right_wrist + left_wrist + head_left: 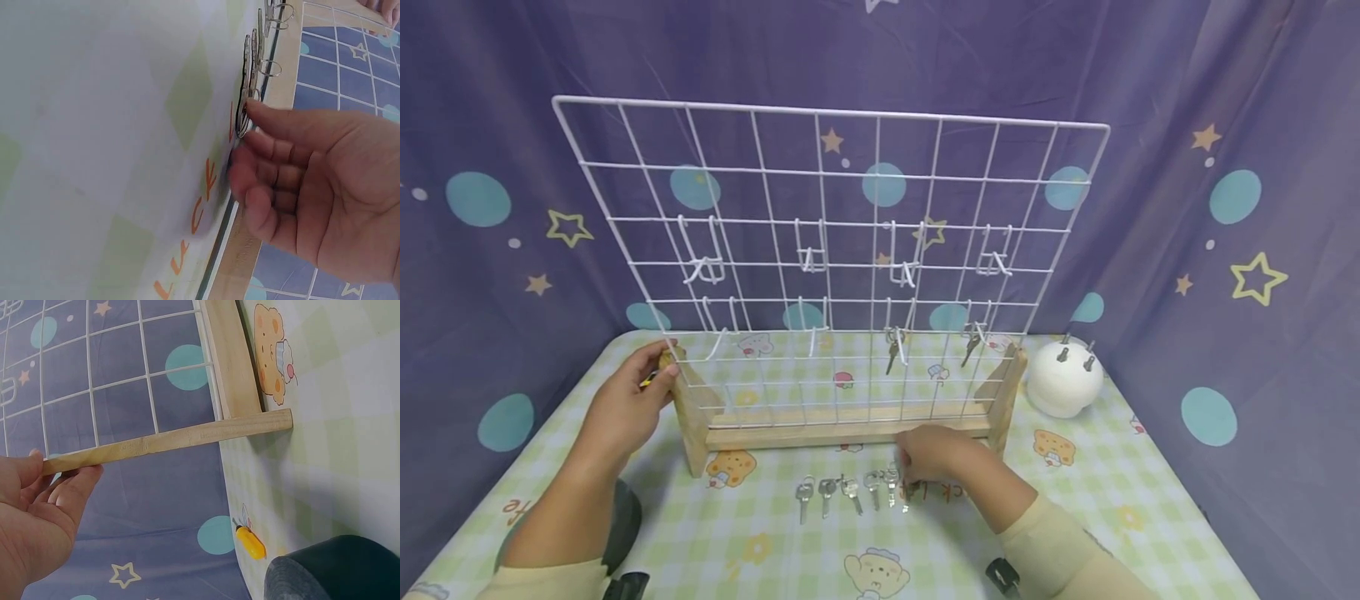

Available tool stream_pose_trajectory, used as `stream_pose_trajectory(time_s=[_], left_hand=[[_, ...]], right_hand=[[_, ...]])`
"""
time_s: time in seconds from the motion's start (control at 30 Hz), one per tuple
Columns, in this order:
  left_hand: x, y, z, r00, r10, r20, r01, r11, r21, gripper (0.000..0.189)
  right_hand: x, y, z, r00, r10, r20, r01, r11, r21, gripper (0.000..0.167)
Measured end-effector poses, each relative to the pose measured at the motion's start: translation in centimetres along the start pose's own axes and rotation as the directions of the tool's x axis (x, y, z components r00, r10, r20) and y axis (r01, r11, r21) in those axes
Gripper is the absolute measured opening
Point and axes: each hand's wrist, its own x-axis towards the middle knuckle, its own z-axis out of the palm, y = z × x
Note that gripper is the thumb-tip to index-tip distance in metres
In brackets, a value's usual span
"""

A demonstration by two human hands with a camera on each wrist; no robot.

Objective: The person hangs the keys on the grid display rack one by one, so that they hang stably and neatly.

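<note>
A white wire grid rack (pixel 847 177) stands in a wooden frame on the table. At the frame's left side post (pixel 156 440), my left hand (pixel 628 404) grips the top end between thumb and fingers. Below the front rail, my right hand (pixel 936 454) pinches the head of the rightmost key (pixel 245 81), which lies in a row. Its thumb and bent fingers meet round the head, partly hiding it. Several other silver keys with rings, among them a key (pixel 804 498) at the row's left end, lie alongside. A darker key (pixel 892 354) and another key (pixel 972 346) hang from lower hooks.
Several white hooks (pixel 703 268) hang on the grid in two rows. Right of the rack stands a white rounded object (pixel 1064 383) with small metal pegs on top. A dark green cylinder (pixel 337 569) sits near my left forearm. A purple curtain (pixel 1150 275) closes off the back.
</note>
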Motion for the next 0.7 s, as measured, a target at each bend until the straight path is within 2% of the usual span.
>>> stream_pose_trajectory(time_s=[0.13,0.33,0.7], left_hand=[[0.0,0.0,0.0,1.0,-0.003,-0.001,0.003,1.0,0.005,0.059],[0.0,-0.1,0.0,1.0,0.001,-0.002,-0.001,1.0,0.006,0.058],[0.1,-0.2,0.0,1.0,0.0,0.008,0.0,1.0,0.004,0.059]], right_hand=[[0.0,0.0,0.0,0.999,0.032,-0.005,-0.032,0.999,-0.013,0.022],[0.3,0.5,0.1,1.0,0.017,0.025,-0.016,0.999,-0.033,0.024],[0.0,1.1,0.2,0.998,-0.043,0.049,0.041,0.998,0.048,0.019]])
